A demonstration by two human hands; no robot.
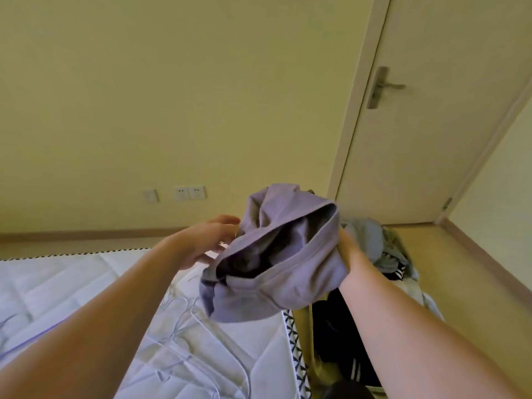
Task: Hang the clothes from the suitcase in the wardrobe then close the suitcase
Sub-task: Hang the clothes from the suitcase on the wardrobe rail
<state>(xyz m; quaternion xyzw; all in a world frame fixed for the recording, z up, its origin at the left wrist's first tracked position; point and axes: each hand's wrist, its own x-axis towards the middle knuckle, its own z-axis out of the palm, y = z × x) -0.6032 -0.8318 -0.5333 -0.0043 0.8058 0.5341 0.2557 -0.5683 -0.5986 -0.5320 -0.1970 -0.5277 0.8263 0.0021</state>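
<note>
I hold a bunched lilac garment (288, 272) up in front of me, its opening facing the camera. My right hand (349, 249) grips its right edge, the fingers tucked behind the cloth. My left hand (210, 243) is at the garment's left side, thumb and fingers curled toward the fabric; whether they pinch it is unclear. Below right lies the open suitcase (403, 256) with grey, black and striped clothes heaped in it. Several white wire hangers (184, 349) lie on the mattress under my left arm. No wardrobe is in view.
A white quilted mattress (86, 286) fills the lower left, its patterned edge next to the suitcase. A closed cream door (426, 125) with a metal handle stands at the right. Wall sockets (190, 193) sit low on the yellow wall. Wooden floor runs along the right.
</note>
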